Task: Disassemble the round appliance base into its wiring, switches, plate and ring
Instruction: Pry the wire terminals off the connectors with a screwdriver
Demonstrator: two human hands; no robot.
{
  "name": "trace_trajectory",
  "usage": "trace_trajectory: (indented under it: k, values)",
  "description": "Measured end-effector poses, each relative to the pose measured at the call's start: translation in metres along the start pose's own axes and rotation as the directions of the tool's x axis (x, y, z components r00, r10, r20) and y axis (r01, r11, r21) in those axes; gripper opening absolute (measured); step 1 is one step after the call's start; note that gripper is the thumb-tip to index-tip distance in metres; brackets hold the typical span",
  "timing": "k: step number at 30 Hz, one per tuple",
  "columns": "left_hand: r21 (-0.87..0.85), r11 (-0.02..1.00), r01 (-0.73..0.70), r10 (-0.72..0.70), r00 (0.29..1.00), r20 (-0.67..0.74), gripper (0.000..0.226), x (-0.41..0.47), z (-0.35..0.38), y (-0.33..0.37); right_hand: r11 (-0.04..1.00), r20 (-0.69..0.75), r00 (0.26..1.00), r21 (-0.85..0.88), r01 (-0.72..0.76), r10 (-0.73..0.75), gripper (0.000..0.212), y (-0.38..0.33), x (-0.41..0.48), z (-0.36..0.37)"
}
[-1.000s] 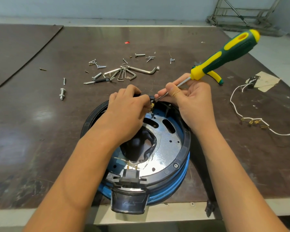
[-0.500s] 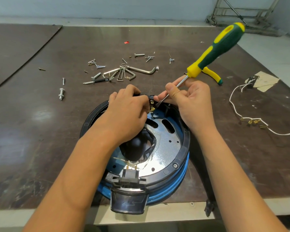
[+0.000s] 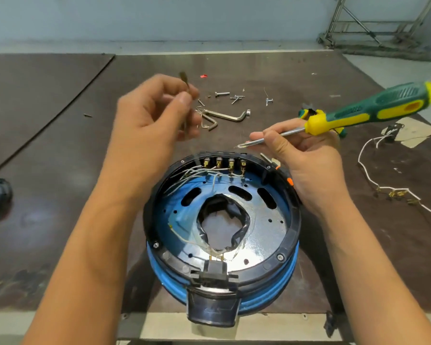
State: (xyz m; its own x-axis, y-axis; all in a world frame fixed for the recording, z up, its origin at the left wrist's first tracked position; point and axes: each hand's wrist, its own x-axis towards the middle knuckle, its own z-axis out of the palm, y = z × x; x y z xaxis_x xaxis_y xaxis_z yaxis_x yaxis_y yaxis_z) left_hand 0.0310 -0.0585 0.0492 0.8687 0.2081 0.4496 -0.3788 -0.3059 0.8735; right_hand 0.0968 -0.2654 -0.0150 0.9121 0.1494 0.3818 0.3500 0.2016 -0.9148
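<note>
Round appliance base [image 3: 295,235] lies between both wrists. Left hand [image 3: 154,113] pinches a small brass piece [image 3: 184,78] (blurred); right hand [image 3: 306,165], beside the rim, grips a screwdriver [image 3: 373,108].

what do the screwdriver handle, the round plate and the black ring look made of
Screwdriver handle: moulded plastic or rubber, matte green and yellow, with a ribbed grip patch. Round plate: sheet metal, probably steel; it is shiny and mirrors blue and light. Black ring: likely plastic, glossy, with moulded tabs.
</note>
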Motion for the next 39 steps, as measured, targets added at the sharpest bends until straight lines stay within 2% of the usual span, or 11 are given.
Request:
trace_trajectory:
  k: [2,5,7,11,14,18,20,23,29,35,39]
  values:
    - [-0.005,0.999,-0.043,0.042,0.989,-0.141,0.017,0.004,-0.01,-0.005,1.0,0.044,0.999,0.002,-0.012,0.012,0.002,0.001,0.0,0.001]
    - [0.241,0.965,-0.098,0.165,0.948,-0.274,0.013,0.013,-0.026,-0.024,0.995,0.077,0.996,-0.091,-0.036,0.043,0.001,0.006,0.0,0.0]
    - [0.428,0.9,-0.081,0.193,0.955,-0.225,0.013,0.014,-0.03,-0.042,0.972,0.071,0.996,-0.235,-0.028,0.046,0.01,0.01,-0.001,-0.001]
    - [0.646,0.758,0.09,-0.067,0.996,-0.06,0.021,0.008,-0.022,-0.072,0.946,0.093,0.994,-0.324,-0.024,0.057,0.007,0.012,0.0,-0.001]
    - [0.636,0.762,0.124,-0.191,0.981,0.038,0.044,0.002,-0.013,-0.07,0.95,0.081,0.996,-0.313,-0.017,0.045,0.008,0.011,0.002,-0.002]
    - [0.641,0.765,-0.068,-0.166,0.94,0.297,0.023,-0.001,0.009,-0.052,0.919,0.07,0.994,-0.391,-0.055,0.089,0.007,0.011,-0.001,0.0]
    - [0.639,0.762,-0.108,-0.179,0.913,0.367,0.017,-0.003,0.021,-0.046,0.896,0.055,0.995,-0.441,-0.053,0.086,0.005,0.01,-0.002,0.001]
    - [0.691,0.714,-0.113,-0.216,0.903,0.371,0.013,-0.002,0.031,-0.044,0.883,0.047,0.996,-0.468,-0.043,0.073,0.006,0.009,-0.002,0.001]
    - [0.759,0.635,-0.142,-0.289,0.868,0.404,0.023,-0.008,0.039,-0.038,0.925,0.064,0.994,-0.374,-0.063,0.093,0.006,0.007,-0.003,-0.005]
    - [0.744,0.651,-0.149,-0.352,0.809,0.47,0.031,-0.008,0.024,-0.03,0.959,0.144,0.983,-0.273,-0.074,0.117,0.009,-0.003,-0.003,-0.008]
    - [0.716,0.683,-0.144,-0.303,0.836,0.457,0.011,-0.012,0.03,-0.031,0.961,0.136,0.987,-0.273,-0.05,0.09,0.006,-0.002,-0.009,-0.005]
